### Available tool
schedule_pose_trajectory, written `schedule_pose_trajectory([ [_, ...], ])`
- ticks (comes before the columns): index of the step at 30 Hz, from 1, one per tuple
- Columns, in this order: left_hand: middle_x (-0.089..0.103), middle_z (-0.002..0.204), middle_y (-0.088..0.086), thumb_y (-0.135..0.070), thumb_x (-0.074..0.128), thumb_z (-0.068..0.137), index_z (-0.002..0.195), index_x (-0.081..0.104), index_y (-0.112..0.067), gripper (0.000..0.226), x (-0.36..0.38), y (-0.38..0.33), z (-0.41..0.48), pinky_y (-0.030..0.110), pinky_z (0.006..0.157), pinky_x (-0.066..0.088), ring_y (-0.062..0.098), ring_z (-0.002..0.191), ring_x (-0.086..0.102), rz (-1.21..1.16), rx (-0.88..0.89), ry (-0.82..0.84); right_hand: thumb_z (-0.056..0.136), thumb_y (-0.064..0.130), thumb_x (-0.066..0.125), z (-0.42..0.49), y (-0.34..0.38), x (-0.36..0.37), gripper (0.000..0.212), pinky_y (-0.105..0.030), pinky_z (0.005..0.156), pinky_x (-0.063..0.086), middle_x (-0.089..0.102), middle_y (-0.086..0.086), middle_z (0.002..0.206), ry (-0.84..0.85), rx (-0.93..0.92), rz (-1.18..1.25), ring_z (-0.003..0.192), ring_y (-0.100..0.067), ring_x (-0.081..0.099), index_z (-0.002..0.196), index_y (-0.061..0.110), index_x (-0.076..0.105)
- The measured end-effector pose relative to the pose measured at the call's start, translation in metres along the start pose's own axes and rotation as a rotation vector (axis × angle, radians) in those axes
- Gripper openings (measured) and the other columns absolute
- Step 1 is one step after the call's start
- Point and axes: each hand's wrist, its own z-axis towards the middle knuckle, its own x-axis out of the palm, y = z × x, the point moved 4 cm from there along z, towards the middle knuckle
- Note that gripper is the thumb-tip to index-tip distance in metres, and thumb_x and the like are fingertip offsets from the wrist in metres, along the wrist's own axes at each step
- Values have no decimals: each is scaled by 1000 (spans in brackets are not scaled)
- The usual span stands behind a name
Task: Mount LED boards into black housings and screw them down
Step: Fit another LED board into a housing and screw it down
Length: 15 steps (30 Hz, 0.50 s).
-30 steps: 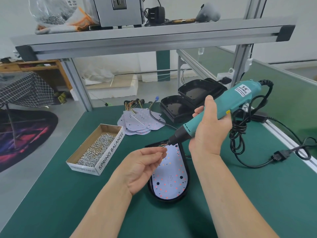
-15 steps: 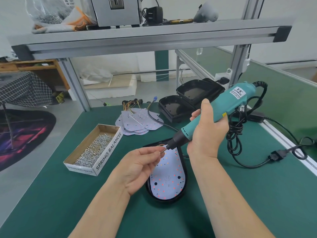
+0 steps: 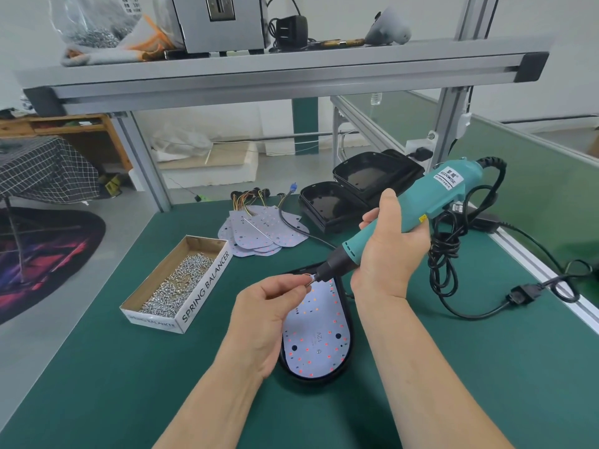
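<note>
A white LED board lies inside a black housing on the green mat in front of me. My right hand grips a teal electric screwdriver, tilted with its black tip down to the left above the board's far end. My left hand pinches a small screw at the screwdriver's bit. A pile of loose LED boards with coloured wires lies further back. Empty black housings stand stacked at the back right.
An open cardboard box of screws sits on the mat's left. The screwdriver's black cable coils to the right, with a plug near the aluminium edge rail. An overhead shelf spans the bench.
Both hands and the screwdriver have stayed close together over the board's far end; the view shifted slightly. My left fingers remain at the bit tip.
</note>
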Motion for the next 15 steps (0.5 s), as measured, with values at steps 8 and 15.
schedule_pose_trajectory([
  [8,73,101,-6,8,68,86,81,82,-24,36,4,-5,-9,17,81,51,10,93,68,122,258,-105,89,28,66,3,-12,-5,13,-30,61,49,59,3,58,-77,131,18,55,-13,55,89,21,56],
  [15,61,103,-11,9,70,86,96,74,-31,41,10,-19,-29,4,79,42,-1,95,60,556,771,-320,91,27,65,4,-30,-9,16,-19,47,46,59,7,55,-130,308,69,50,-7,56,99,15,58],
])
